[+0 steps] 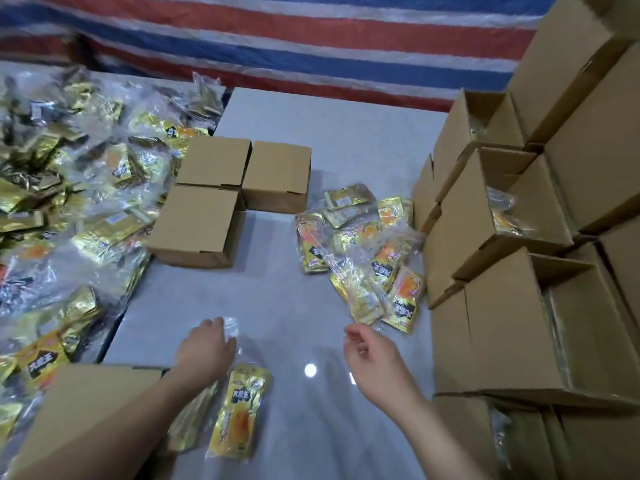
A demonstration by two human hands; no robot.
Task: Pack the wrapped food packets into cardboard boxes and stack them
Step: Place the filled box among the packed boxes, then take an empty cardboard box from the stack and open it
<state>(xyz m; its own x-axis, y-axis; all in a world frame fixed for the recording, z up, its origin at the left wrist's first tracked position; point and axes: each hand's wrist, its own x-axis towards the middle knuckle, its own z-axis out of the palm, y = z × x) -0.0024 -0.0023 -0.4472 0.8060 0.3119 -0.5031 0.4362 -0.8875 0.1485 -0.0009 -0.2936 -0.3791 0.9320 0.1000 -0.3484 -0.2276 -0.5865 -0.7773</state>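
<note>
1. the brown cardboard box (86, 420) at the lower left is cut off by the frame's edge.
2. the tall stack of open brown cardboard boxes (540, 306) runs past the right edge.
3. the heap of gold foil food packets (69, 188) is blurred; its print is unreadable.

**Three sealed boxes, packets past counting**

Three closed cardboard boxes (221, 199) sit at the centre of the frame on the grey counter (298, 306). One more box (79, 410) lies at lower left. At right rises a stack of open boxes (502, 237), at least six showing. One yellow packet (239, 410) lies at bottom centre, roughly ten loose packets (360, 247) centre right, and a heap of packets (69, 188), too many to count, at left. Two hands (204, 348) show.
</note>
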